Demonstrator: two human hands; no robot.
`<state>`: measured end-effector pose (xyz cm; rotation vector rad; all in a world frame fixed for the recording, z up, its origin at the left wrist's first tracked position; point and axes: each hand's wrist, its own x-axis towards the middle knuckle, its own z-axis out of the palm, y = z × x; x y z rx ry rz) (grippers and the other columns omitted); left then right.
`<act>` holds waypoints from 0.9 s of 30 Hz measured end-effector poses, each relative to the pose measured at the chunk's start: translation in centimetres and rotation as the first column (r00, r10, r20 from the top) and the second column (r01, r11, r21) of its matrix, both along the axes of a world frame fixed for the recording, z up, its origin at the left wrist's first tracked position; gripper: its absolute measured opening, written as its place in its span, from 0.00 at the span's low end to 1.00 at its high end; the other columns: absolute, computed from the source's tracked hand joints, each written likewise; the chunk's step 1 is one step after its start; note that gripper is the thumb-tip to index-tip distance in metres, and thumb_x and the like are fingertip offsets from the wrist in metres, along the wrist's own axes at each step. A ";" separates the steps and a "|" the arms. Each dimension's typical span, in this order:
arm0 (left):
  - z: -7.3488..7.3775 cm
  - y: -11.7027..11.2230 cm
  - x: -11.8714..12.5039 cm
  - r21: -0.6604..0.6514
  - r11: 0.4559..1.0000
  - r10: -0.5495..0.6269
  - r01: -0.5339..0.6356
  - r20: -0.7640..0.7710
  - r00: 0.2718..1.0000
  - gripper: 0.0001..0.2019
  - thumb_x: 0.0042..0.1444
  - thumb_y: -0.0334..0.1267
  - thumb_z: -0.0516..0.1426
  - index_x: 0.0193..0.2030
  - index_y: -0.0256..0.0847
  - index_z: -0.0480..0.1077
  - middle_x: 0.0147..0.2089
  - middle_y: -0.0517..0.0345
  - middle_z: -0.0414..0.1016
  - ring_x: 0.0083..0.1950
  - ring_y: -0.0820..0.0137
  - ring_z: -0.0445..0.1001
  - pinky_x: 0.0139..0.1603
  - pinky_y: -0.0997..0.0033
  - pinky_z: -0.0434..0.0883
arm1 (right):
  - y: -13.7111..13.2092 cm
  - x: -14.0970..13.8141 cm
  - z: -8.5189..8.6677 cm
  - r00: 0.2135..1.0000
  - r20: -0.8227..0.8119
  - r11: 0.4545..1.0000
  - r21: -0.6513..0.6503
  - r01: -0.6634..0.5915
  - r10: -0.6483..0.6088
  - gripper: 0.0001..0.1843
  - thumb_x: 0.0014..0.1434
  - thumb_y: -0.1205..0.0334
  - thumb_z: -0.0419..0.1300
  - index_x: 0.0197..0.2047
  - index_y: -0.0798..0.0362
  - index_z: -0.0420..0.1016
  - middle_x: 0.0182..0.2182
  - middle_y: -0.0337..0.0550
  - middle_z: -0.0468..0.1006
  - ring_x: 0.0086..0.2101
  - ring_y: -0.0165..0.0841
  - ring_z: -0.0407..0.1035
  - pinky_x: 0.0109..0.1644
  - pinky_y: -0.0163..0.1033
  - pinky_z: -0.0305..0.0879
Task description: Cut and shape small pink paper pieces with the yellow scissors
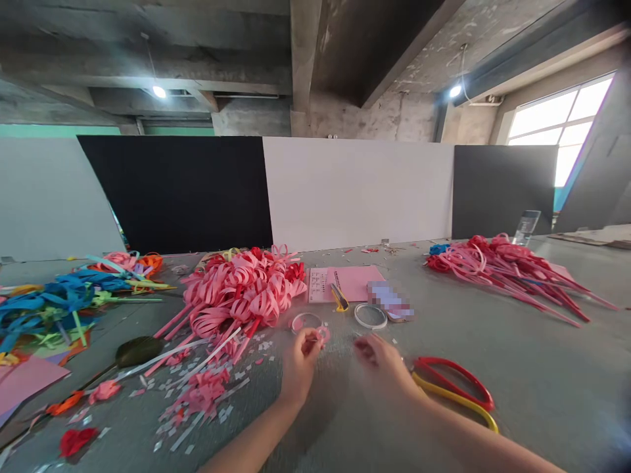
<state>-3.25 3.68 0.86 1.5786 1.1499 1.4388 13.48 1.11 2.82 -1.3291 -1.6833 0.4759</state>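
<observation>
My left hand (pixel 300 362) is closed in a pinch on a small pink curled paper piece (pixel 323 335), just below a clear tape ring (pixel 305 322). A short way to the right, my right hand (pixel 380 359) is blurred, its fingers curled together; I cannot make out whether anything is in them. Both hands rest low over the grey table (pixel 517 368). A big heap of pink and red paper flowers (pixel 244 292) lies up and left of my left hand. Red and yellow scissors (pixel 456 387) lie right beside my right wrist.
A second tape ring (pixel 371 316), a pink sheet (pixel 348 282) and a yellow cutter (pixel 339 299) lie beyond my hands. Another pile of pink stems (pixel 503 266) sits at the right, blue and orange paper strips (pixel 54 299) at the left. Scraps (pixel 197 394) litter the near left. Black and white boards stand behind.
</observation>
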 end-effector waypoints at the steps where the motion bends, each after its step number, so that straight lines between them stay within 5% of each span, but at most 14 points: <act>1: -0.1 0.2 -0.1 -0.003 1.000 0.002 -0.002 0.005 1.000 0.08 0.49 0.43 0.53 0.32 0.40 0.65 0.31 0.57 0.72 0.33 0.67 0.73 0.38 0.68 0.67 | 0.8 -1.5 -0.4 1.000 -0.019 1.000 0.000 0.013 -0.013 0.11 0.52 0.60 0.50 0.26 0.55 0.70 0.26 0.45 0.73 0.26 0.34 0.66 0.30 0.36 0.59; 6: -0.5 1.0 -0.5 -0.005 1.000 -0.002 0.002 0.047 0.999 0.09 0.46 0.41 0.55 0.32 0.40 0.66 0.33 0.55 0.73 0.35 0.66 0.73 0.38 0.67 0.68 | 3.9 -5.2 -2.1 0.993 -0.106 0.999 0.002 0.048 -0.047 0.14 0.54 0.58 0.49 0.26 0.56 0.71 0.23 0.44 0.74 0.24 0.34 0.66 0.28 0.35 0.57; 12: -0.8 1.3 -0.3 0.019 1.000 -0.001 0.001 -0.007 1.000 0.05 0.48 0.38 0.54 0.31 0.39 0.66 0.32 0.55 0.73 0.34 0.66 0.73 0.39 0.66 0.68 | 4.6 -4.7 -3.5 0.984 -0.176 1.000 -0.028 0.013 -0.018 0.16 0.53 0.58 0.49 0.23 0.57 0.71 0.19 0.42 0.73 0.22 0.31 0.63 0.25 0.33 0.55; 21: -1.2 1.3 -0.3 0.013 1.000 -0.013 0.014 -0.035 0.999 0.05 0.50 0.36 0.52 0.33 0.39 0.65 0.32 0.56 0.73 0.34 0.67 0.74 0.37 0.68 0.70 | 4.4 -4.7 -3.3 0.973 -0.229 0.999 -0.046 -0.019 0.008 0.22 0.56 0.52 0.46 0.21 0.57 0.69 0.17 0.38 0.71 0.21 0.29 0.62 0.23 0.30 0.54; 25: -1.1 1.5 -0.6 0.044 0.998 0.057 -0.051 -0.151 0.987 0.07 0.51 0.37 0.51 0.36 0.39 0.65 0.34 0.55 0.73 0.34 0.68 0.73 0.36 0.70 0.70 | 4.5 -4.5 -3.4 0.980 -0.193 0.998 -0.057 0.034 -0.044 0.17 0.52 0.56 0.50 0.23 0.57 0.72 0.19 0.41 0.73 0.21 0.31 0.65 0.24 0.31 0.56; 27: -0.9 1.9 -1.1 0.110 0.988 0.144 -0.113 -0.341 0.929 0.08 0.52 0.37 0.50 0.37 0.40 0.65 0.35 0.55 0.73 0.33 0.69 0.73 0.35 0.70 0.69 | 4.6 -4.4 -3.4 0.981 -0.168 0.994 -0.069 0.089 -0.100 0.16 0.52 0.57 0.49 0.23 0.57 0.73 0.19 0.42 0.74 0.21 0.32 0.65 0.24 0.32 0.56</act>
